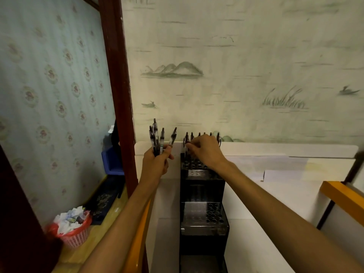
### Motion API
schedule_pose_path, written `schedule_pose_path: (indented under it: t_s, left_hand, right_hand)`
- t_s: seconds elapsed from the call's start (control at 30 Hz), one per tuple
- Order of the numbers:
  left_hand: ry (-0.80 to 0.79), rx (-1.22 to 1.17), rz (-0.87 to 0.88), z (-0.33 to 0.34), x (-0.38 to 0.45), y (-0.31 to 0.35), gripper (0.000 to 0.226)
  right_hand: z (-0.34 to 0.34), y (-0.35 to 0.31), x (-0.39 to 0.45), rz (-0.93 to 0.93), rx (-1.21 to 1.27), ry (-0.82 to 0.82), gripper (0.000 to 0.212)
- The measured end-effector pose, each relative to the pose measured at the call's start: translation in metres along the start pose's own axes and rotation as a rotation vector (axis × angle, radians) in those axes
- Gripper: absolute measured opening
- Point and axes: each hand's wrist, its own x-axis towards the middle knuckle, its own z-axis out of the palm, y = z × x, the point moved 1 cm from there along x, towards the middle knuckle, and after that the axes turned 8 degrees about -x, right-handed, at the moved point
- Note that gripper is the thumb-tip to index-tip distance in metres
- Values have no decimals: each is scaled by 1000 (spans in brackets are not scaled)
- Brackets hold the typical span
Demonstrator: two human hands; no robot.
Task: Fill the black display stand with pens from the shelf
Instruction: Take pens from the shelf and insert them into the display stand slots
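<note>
Left hand (155, 164) raised, grip clamped around a bundle of pens (157, 141), clear-barrelled with black clips, fanned upward out of the fist; one pen leaning out toward the right hand. Right hand (204, 151) just right of the left, reaching over the top tier of the black display stand (202, 192), fingers (190, 147) curled down, grip pinched on a single pen (186, 142) at the left end of the back row; tip of that pen hidden behind the fingers, so seated or not cannot be told. Behind and to the right of the right grip, a row of pens already standing (204, 134) in the top tier, only their clip ends showing above the knuckles. Below the right wrist, empty round holes in the top tier; further toward the person, a lower tier (213, 213) with more open holes. Stand resting on a white surface (275, 194), wallpaper with mountains and reeds behind. Well left of and below the left grip, a pink wastebasket (75, 233) full of crumpled paper on a wooden floor, and a blue bin (113, 160) beside a dark red door frame (118, 95).
</note>
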Motion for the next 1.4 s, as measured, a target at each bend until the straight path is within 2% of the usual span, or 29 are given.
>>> schedule_pose_path:
  t_s: [0.17, 0.23, 0.33, 0.47, 0.73, 0.83, 0.93, 1.03, 1.17, 1.4]
  left_hand:
    - [-64, -23, -13, 1, 0, -3, 13]
    - [-104, -18, -1, 3, 0, -5, 16]
    - [-147, -25, 27, 8, -1, -7, 12]
    - [-199, 4, 50, 16, -3, -9, 10]
    - [-57, 4, 82, 9, -3, -7, 29]
    - [-22, 131, 72, 3, -3, -6, 36]
    - [10, 209, 42, -2, -2, -8, 31]
    - [-50, 106, -54, -7, -1, -9, 18]
    - [-116, -39, -117, -6, -3, -6, 13]
    - [-124, -20, -33, -3, -7, -3, 14]
  right_hand:
    - [-7, 1, -2, 57, 18, 45, 39]
    - [-12, 2, -5, 124, 189, 51, 37]
    - [-20, -4, -7, 229, 611, -47, 28]
    - [-24, -8, -7, 260, 760, -80, 23]
    - [-27, 4, -2, 328, 894, 27, 24]
    - [-31, 9, 1, 329, 861, 77, 22]
    - [-36, 17, 2, 268, 622, 181, 20]
    - [-37, 18, 3, 162, 367, 230, 19]
    - [-33, 12, 3, 83, 290, 230, 19]
    - [-20, 13, 2, 52, 202, 201, 23]
